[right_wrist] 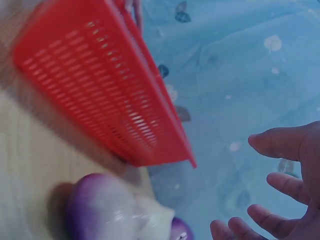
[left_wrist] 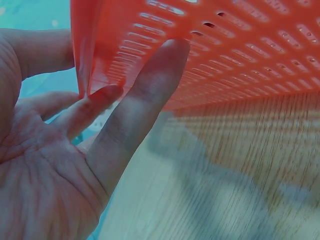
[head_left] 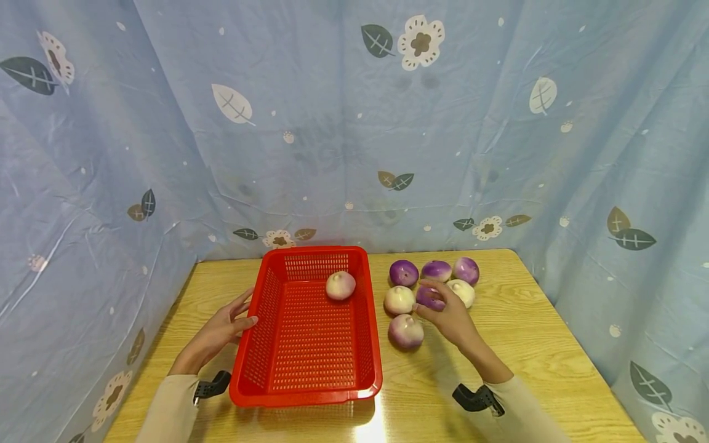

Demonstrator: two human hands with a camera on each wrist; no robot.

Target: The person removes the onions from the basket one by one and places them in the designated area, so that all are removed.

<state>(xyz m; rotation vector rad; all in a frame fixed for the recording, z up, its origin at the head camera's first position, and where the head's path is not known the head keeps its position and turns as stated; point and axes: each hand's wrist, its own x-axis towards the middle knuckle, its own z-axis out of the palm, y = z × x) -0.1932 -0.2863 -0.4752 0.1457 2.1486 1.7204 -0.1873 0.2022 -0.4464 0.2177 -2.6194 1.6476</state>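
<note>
A red plastic basket (head_left: pixel 312 329) stands on the table with one white-and-purple onion (head_left: pixel 340 285) in its far right part. My left hand (head_left: pixel 223 330) grips the basket's left rim; in the left wrist view its fingers (left_wrist: pixel 137 105) lie against the slotted outer wall. Right of the basket is a group of several onions, among them a pale onion (head_left: pixel 399 300), a purple onion (head_left: pixel 404 272) and a white-purple onion (head_left: pixel 406 332). Above the group hovers my right hand (head_left: pixel 450 314), fingers spread and holding nothing. It partly hides a purple onion (head_left: pixel 429 298).
Blue patterned curtain (head_left: pixel 332 154) hangs behind the wooden table (head_left: pixel 532 344) and along both sides. The basket's far edge stands close to the curtain. At the back right of the group lies another purple onion (head_left: pixel 466 271). Wrist cameras (head_left: pixel 473 398) sit on both forearms.
</note>
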